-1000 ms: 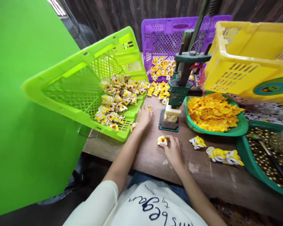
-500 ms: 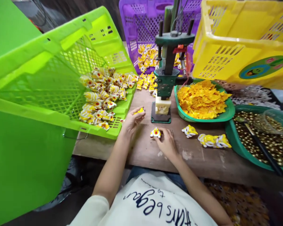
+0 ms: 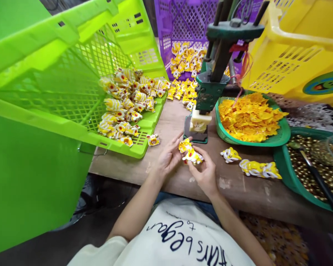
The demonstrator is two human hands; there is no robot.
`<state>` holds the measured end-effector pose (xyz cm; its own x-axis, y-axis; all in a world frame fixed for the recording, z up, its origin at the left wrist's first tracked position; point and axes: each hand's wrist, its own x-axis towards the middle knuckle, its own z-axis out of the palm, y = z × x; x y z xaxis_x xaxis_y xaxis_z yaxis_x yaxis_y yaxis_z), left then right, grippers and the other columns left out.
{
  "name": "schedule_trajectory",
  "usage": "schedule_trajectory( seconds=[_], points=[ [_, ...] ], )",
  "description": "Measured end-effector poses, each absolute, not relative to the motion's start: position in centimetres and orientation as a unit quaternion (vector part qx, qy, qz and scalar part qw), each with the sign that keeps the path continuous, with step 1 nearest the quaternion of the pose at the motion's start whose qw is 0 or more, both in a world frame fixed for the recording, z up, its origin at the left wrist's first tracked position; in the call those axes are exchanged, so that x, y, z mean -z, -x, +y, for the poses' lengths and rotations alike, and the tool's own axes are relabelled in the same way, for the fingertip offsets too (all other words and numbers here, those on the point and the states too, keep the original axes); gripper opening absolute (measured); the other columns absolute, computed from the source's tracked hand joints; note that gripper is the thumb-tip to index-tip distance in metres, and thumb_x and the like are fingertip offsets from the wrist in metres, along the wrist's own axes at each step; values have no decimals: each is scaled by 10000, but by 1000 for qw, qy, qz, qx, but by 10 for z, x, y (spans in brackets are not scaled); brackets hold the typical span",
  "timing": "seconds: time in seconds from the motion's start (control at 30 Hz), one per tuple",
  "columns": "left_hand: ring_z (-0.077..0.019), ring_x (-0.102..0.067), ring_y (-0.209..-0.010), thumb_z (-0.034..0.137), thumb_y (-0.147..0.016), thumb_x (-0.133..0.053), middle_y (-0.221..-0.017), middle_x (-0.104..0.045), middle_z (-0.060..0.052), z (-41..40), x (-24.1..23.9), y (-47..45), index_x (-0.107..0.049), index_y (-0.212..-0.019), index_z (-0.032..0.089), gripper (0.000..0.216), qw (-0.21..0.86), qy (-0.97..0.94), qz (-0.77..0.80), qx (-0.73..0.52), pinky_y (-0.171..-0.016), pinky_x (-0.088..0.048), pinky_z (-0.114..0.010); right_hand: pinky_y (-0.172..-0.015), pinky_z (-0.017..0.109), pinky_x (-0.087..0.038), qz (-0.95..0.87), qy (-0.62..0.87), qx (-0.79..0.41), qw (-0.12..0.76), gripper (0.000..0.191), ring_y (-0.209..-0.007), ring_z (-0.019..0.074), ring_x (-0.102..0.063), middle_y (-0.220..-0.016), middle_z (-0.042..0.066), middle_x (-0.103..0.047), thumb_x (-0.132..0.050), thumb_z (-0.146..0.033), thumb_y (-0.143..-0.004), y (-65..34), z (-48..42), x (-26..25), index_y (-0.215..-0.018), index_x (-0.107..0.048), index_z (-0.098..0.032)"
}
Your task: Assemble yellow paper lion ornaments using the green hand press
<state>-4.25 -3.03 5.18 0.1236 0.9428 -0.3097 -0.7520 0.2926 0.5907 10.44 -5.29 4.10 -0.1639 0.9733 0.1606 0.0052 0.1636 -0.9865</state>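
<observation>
My left hand pinches a small yellow toy piece just above the wooden table. My right hand grips a white and yellow toy figure right beside it, and the two parts touch between my hands. Directly behind them stands a green hand press with a cream block under its ram on a dark base plate.
A tilted lime crate at left holds several toy figures; one lies loose by its rim. A purple crate and yellow crate stand behind. Green bowls hold yellow pieces and brass beads. More figures lie at right.
My left hand came back from the lime crate's edge with a yellow piece. My right hand lifted the figure off the table, and both hands met in front of the press.
</observation>
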Motion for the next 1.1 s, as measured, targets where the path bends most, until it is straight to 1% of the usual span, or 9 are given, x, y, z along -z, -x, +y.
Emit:
schedule_trajectory(
  seconds=[0.17, 0.27, 0.33, 0.47, 0.57, 0.67, 0.87, 1.03, 1.1],
  points=[
    [-154, -698, -830, 251, -804, -746, -1081, -723, -104, -35, -50, 35, -625, -1266, 123, 494, 745, -156, 318, -565, -766, -554, -252, -1011, 363, -512, -638, 404, -470, 457, 442, -1152, 222, -633, -1256, 78, -642, -652, -193, -837, -106, -50, -34, -1272, -581, -225],
    [-109, -657, -698, 262, -779, -747, -895, -702, -34, -33, -48, 33, -678, -1167, 122, 418, 748, -137, 319, -566, -662, -522, -217, -984, 367, -525, -662, 402, -450, 444, 455, -1137, 225, -635, -1229, 80, -649, -642, -162, -820, -105, -52, -33, -1266, -576, -223],
    [-101, -636, -677, 298, -782, -723, -840, -674, -16, -32, -46, 32, -698, -1111, 122, 373, 743, -120, 322, -575, -639, -507, -213, -969, 385, -526, -687, 413, -403, 442, 459, -1111, 234, -630, -1182, 87, -651, -627, -125, -804, -105, -54, -36, -1252, -580, -213],
    [-101, -616, -697, 422, -828, -658, -831, -658, -24, -31, -42, 25, -717, -1053, 115, 385, 706, -140, 345, -603, -658, -496, -215, -934, 425, -521, -746, 434, -257, 435, 514, -1055, 258, -606, -1106, 103, -645, -592, -46, -761, -106, -56, -43, -1252, -570, -196],
    [-98, -602, -693, 472, -833, -649, -826, -648, -24, -33, -41, 17, -721, -1034, 119, 412, 689, -171, 362, -604, -648, -478, -210, -923, 444, -515, -775, 432, -189, 421, 559, -1031, 268, -587, -1080, 107, -632, -581, -19, -747, -108, -56, -44, -1277, -554, -193],
    [-96, -594, -689, 479, -816, -666, -837, -642, -20, -35, -42, 13, -724, -1032, 128, 416, 685, -183, 372, -599, -625, -456, -203, -916, 444, -514, -787, 431, -164, 410, 587, -1022, 266, -571, -1088, 107, -611, -577, -14, -760, -109, -57, -42, -1314, -532, -203],
    [-110, -591, -726, 480, -829, -639, -853, -637, -28, -36, -47, 12, -721, -1038, 129, 416, 673, -203, 382, -599, -668, -457, -216, -877, 439, -522, -802, 434, -127, 390, 630, -988, 266, -547, -1101, 118, -598, -580, -11, -776, -113, -58, -41, -1372, -488, -194],
    [-111, -574, -745, 480, -835, -641, -867, -622, -30, -36, -48, 13, -710, -1065, 134, 422, 666, -251, 394, -582, -681, -449, -213, -881, 447, -521, -819, 422, -99, 375, 572, -1006, 280, -546, -1108, 132, -612, -578, -14, -769, -116, -58, -46, -1319, -508, -152],
    [-97, -555, -713, 507, -829, -653, -862, -610, -23, -35, -49, 12, -701, -1062, 138, 439, 671, -266, 396, -568, -647, -434, -202, -858, 440, -527, -822, 418, -95, 375, 524, -989, 279, -551, -1077, 133, -620, -575, -23, -765, -117, -58, -47, -1274, -523, -137]
  ],
)
